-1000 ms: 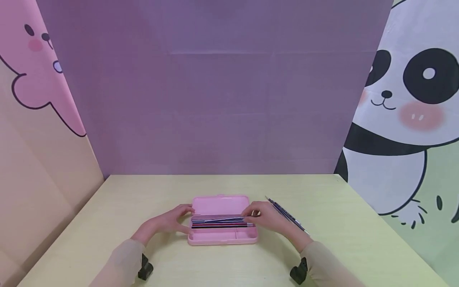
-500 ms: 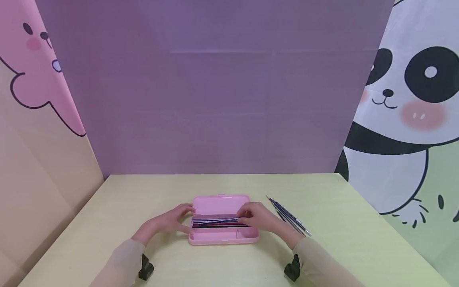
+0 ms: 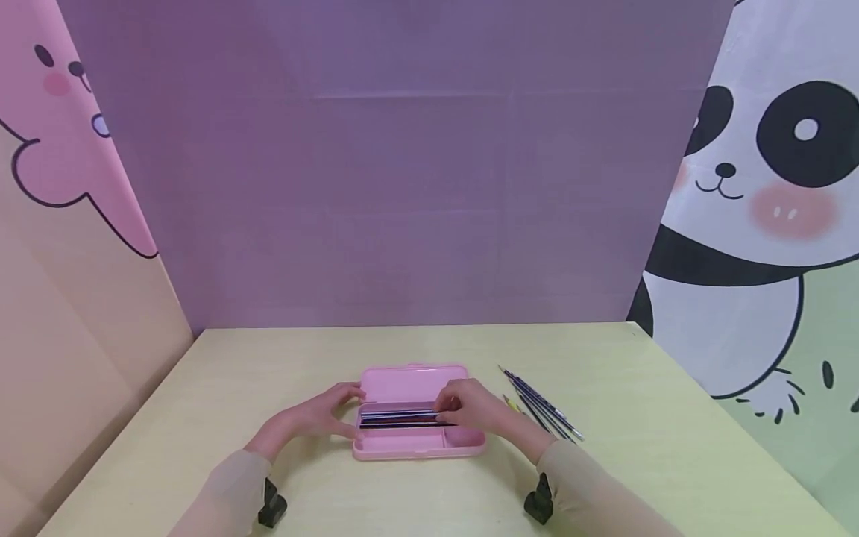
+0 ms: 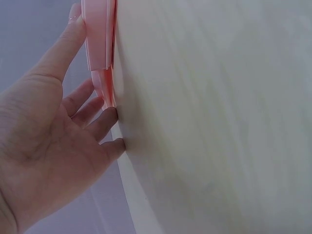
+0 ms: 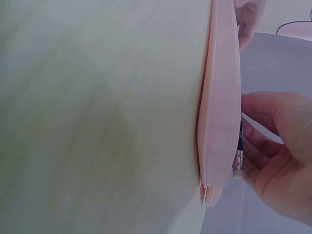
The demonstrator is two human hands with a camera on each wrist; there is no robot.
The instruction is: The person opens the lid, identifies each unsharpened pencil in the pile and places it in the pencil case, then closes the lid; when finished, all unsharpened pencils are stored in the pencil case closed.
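Note:
An open pink pencil case (image 3: 411, 444) lies on the table with its lid tipped back. Several dark pencils (image 3: 396, 419) lie side by side in its long compartment. My left hand (image 3: 318, 415) holds the case's left end, the thumb at the front part and the fingers by the lid. Over the right half of the case, my right hand (image 3: 473, 409) pinches a pencil (image 5: 240, 141). That pencil's metal band and pale eraser show in the right wrist view beside the case's side; its other end is hidden in the head view among the row.
Right of the case, several loose pencils (image 3: 542, 403) lie at a slant on the pale table (image 3: 295, 358), partly behind the right forearm. A yellow tip (image 3: 511, 403) shows among them. A purple panel (image 3: 403, 186) stands behind the table.
My right hand has moved left over the case, and the slanted pencil has come down level with the row. More loose pencils show behind the forearm. The left hand stays put.

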